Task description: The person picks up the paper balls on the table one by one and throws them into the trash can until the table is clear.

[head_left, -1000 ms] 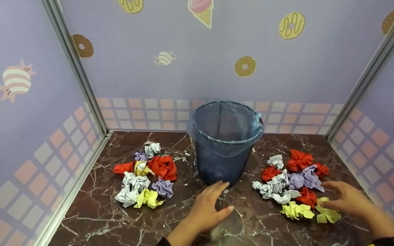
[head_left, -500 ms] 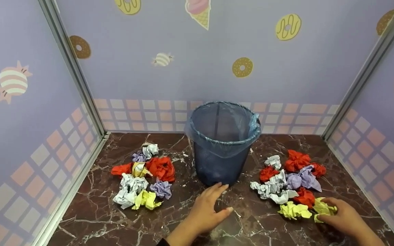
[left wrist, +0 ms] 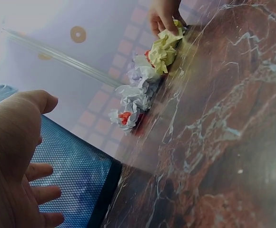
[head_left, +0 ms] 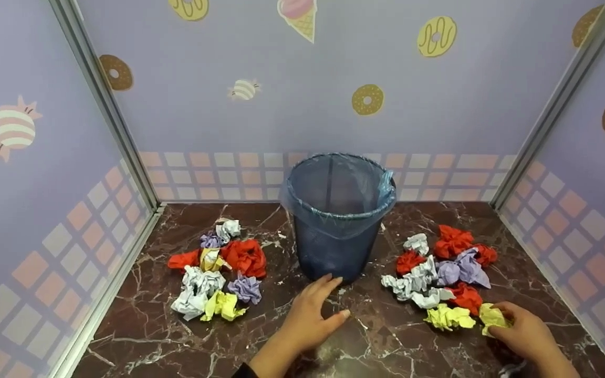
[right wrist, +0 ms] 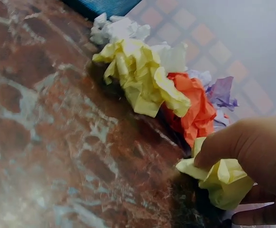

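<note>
We've got our right hand (head_left: 525, 332) curled round a yellow paper ball (head_left: 491, 316) right of the mesh bin (head_left: 336, 215), apparently to lift it, while our left hand (head_left: 310, 315) rests flat, fingers relaxed, at the bin's base, seemingly steadying it.

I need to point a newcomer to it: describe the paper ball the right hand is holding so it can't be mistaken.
Start at the blue mesh bin in the middle of the marble floor, then go to the paper pile on its right. At that pile's near right edge lies a yellow paper ball. Unlike the other yellow ball beside it, the right hand grips this one.
</note>
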The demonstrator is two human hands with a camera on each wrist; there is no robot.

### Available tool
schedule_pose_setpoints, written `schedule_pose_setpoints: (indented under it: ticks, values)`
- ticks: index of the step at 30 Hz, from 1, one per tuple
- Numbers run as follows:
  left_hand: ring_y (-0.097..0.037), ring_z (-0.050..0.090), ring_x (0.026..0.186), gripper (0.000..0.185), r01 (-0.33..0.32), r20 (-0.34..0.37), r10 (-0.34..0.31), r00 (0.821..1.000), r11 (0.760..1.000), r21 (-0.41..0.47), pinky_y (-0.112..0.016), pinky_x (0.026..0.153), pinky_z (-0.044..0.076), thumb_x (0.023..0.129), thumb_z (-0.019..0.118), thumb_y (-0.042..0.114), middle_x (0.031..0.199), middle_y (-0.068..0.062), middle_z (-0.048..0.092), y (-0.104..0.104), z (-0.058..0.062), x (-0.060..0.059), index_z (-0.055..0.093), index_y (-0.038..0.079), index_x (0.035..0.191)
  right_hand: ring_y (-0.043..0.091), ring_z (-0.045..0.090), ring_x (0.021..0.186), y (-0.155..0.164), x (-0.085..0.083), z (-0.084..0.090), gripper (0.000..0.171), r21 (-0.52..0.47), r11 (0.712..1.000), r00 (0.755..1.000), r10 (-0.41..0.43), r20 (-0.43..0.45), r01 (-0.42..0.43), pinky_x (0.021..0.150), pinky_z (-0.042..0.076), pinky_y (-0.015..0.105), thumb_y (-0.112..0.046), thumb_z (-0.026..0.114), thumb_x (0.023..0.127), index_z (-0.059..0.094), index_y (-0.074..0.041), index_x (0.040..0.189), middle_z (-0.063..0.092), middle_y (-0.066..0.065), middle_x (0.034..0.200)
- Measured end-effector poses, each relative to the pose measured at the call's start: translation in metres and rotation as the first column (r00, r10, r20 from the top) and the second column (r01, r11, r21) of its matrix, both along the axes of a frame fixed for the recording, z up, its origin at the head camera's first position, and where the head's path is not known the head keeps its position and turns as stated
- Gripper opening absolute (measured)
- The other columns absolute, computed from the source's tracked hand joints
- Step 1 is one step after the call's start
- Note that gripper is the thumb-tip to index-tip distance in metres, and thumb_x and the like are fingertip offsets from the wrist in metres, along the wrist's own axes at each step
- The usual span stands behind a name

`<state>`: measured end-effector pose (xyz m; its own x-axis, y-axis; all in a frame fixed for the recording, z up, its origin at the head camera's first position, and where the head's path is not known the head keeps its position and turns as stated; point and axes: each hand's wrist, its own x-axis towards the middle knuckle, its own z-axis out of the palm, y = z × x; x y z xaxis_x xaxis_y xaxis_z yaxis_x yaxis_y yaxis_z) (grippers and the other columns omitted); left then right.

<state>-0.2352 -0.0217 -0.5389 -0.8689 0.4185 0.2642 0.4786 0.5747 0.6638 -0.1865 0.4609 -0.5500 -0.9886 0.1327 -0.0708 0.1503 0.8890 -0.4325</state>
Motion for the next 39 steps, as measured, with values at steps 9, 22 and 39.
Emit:
schedule_pose_setpoints:
  ticks: [9, 22, 39]
  values:
    - [-0.036, 0.045, 0.147, 0.071, 0.000, 0.016, 0.000, 1.000, 1.000, -0.008, -0.069, 0.115, 0.036, 0.091, 0.067, 0.056, 0.163, -0.006, 0.043, -0.002, 0.001, 0.000, 0.047, 0.032, 0.154, 0.025, 0.065, 0.087, -0.002, -0.001, -0.002, 0.056, -0.030, 0.997, 0.998, -0.065, 0.001, 0.065, 0.072, 0.051, 0.043, -0.030, 0.078, 0.083, 0.063, 0.002, 0.126, 0.072, 0.024, 0.111]
    - [-0.038, 0.050, 0.143, 0.067, 0.007, -0.018, -0.007, 1.000, 1.000, 0.008, -0.070, 0.109, 0.042, 0.092, 0.068, 0.052, 0.159, -0.010, 0.049, -0.003, 0.001, 0.000, 0.051, 0.029, 0.152, 0.018, 0.062, 0.083, 0.004, 0.004, -0.017, 0.048, -0.231, 0.955, 0.980, -0.199, -0.022, 0.188, 0.068, 0.048, 0.032, -0.026, 0.078, 0.087, 0.063, 0.005, 0.121, 0.071, 0.027, 0.110]
    - [-0.036, 0.048, 0.143, 0.068, -0.025, -0.097, 0.024, 0.995, 1.000, -0.012, -0.066, 0.111, 0.042, 0.090, 0.069, 0.051, 0.158, -0.010, 0.050, -0.006, 0.005, -0.001, 0.052, 0.029, 0.151, 0.017, 0.060, 0.082, 0.002, 0.011, -0.020, 0.041, -0.260, 0.939, 0.968, -0.246, -0.054, 0.224, 0.069, 0.047, 0.030, -0.020, 0.077, 0.085, 0.065, 0.003, 0.116, 0.072, 0.024, 0.110]
